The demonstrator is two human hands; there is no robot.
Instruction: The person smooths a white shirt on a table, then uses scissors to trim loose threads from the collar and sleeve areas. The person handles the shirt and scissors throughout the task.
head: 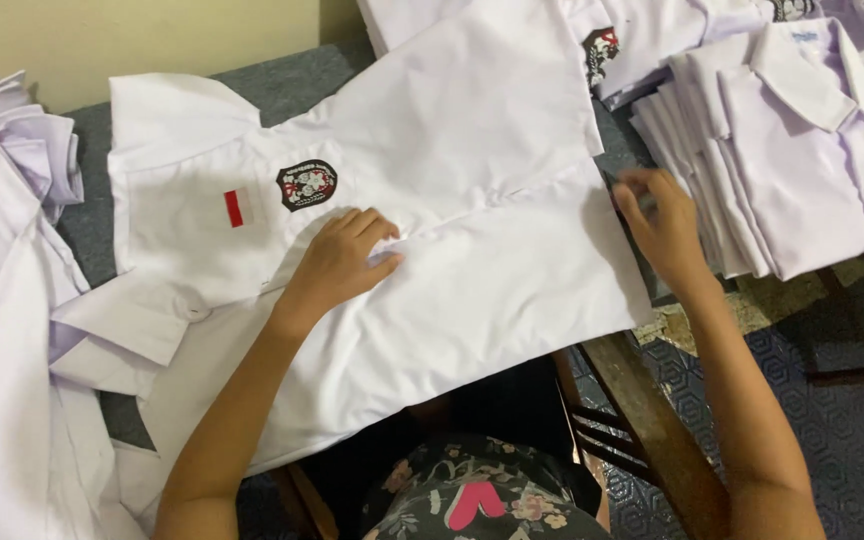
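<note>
head view: a white shirt [432, 230] lies spread flat, front up, on the grey worktop [282, 85], its hem hanging over the near edge. the left hand [344, 258] rests palm down at the front placket, fingers loosely curled and pressing the cloth, gripping nothing. the right hand [660, 222] reaches to the shirt's right edge, fingers bent; whether it pinches the cloth i cannot tell. smoothing goes best with the left palm kept flat as an anchor. a stack of folded shirts [792, 150] sits just beyond.

White short-sleeved shirt [452, 250], badge and red-white patch, flat across grey table
</note>
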